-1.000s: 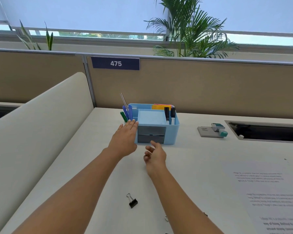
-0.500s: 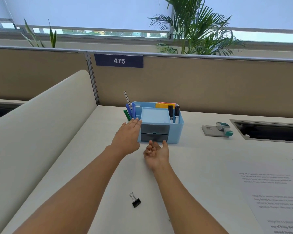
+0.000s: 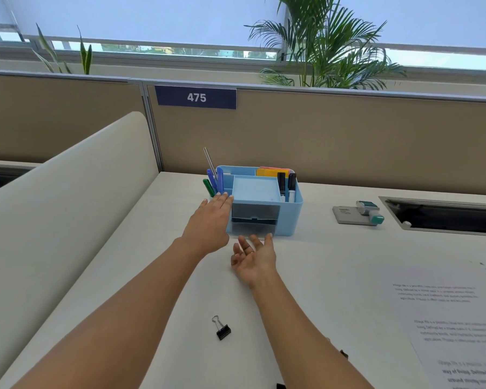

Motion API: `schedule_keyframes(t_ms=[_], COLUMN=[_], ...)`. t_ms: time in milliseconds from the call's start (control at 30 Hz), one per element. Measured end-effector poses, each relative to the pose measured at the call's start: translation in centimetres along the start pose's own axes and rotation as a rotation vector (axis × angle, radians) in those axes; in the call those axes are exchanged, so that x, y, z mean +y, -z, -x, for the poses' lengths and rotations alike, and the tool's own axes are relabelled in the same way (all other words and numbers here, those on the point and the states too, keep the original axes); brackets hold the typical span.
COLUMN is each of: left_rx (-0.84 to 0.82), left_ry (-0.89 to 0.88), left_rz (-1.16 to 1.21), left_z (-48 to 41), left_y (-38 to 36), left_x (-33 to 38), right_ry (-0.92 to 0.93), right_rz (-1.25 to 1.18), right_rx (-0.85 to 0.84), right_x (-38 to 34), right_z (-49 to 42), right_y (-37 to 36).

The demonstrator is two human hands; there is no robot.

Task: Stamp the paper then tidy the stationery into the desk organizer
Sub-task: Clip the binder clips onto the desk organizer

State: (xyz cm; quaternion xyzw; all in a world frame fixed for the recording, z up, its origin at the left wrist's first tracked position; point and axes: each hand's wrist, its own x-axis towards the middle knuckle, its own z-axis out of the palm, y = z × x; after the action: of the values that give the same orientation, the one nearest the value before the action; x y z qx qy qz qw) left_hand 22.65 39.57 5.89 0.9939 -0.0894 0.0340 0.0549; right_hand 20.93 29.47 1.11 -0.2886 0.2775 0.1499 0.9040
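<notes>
A pale desk [image 3: 334,262] runs back to a tan partition [image 3: 348,141], with a curved divider [image 3: 68,206] along its left edge. The left hand [image 3: 211,223], fingers straight, lies flat against the left wall of the blue organizer [image 3: 291,217]. A binder clip [image 3: 222,329] lies at the organizer's 6 o'clock, well apart. The right hand [image 3: 254,258], palm up and relaxed, holds nothing just before the organizer's front. The stamp [image 3: 369,211] sits at 3 o'clock and the paper [image 3: 455,318] at 4 o'clock.

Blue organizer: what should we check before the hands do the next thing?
1. Left hand steadies the organizer side, fingers flat: ok.
2. Right hand empty, palm up before the lower drawer: ok.
3. Lower drawer open: cannot tell.
4. Binder clip tidied away: not ok, it lies on the desk.
5. Stamp tidied away: not ok, it sits out on the desk.
6. Paper stamped: cannot tell.
</notes>
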Motion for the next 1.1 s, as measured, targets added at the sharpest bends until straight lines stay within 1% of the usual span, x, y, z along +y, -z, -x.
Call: schedule_keyframes(t_ms=[133, 267, 333, 367, 400, 500, 533, 567, 600, 633, 700, 800, 933, 1100], left_rx=[-0.010, -0.009, -0.009, -0.010, -0.012, -0.011, -0.008, -0.008, -0.008, -0.008, -0.010, -0.009, -0.001, 0.002], left_ry=[0.003, 0.009, 0.008, 0.009, 0.011, 0.011, 0.008, 0.006, 0.006, 0.007, 0.004, 0.003, 0.001, 0.005], left_rz=[-0.009, -0.009, -0.015, -0.018, -0.020, -0.028, -0.030, -0.032, -0.034, -0.033, -0.030, -0.027, -0.023, -0.016], left_z=[0.0, 0.1, 0.1, 0.1, 0.1, 0.1, 0.1, 0.1, 0.1, 0.1, 0.0, 0.1, 0.0, 0.0], left_y=[0.1, 0.2, 0.2, 0.3, 0.3, 0.3, 0.2, 0.3, 0.3, 0.3, 0.3, 0.2, 0.0, -0.1], left_x=[0.1, 0.2, 0.3, 0.3, 0.3, 0.2, 0.2, 0.2, 0.2, 0.2, 0.2, 0.1, 0.1, 0.0], right_ry=[-0.007, -0.013, 0.050, 0.131, 0.250, 0.730, 0.833, 0.885, 0.890, 0.866, 0.821, 0.845, 0.919, 0.922], right_rz=[0.036, 0.050, 0.177, 0.318, 0.492, 1.070, 1.290, 1.494, 1.662, 1.790, 1.943, 2.015, 2.028, 2.021], right_rx=[0.030, 0.025, 0.061, 0.097, 0.135, 0.182, 0.196, 0.208, 0.214, 0.214, 0.212, 0.196, 0.166, 0.132], right_x=[0.1, 0.5, 0.8, 1.0, 1.1, 0.8, 0.4, 0.1, -0.3, -0.5, -0.8, -0.9, -0.8, -0.7], right_z=[0.8, 1.4, 1.6, 1.6, 1.6, 1.7, 1.8, 1.9, 1.8, 1.7, 1.3, 1.1, 1.4, 1.5], right_y=[0.5, 0.9, 0.7, 0.5, 0.3, 0.1, 0.1, 0.0, -0.1, -0.1, 0.0, 0.6, 1.4, 2.0])
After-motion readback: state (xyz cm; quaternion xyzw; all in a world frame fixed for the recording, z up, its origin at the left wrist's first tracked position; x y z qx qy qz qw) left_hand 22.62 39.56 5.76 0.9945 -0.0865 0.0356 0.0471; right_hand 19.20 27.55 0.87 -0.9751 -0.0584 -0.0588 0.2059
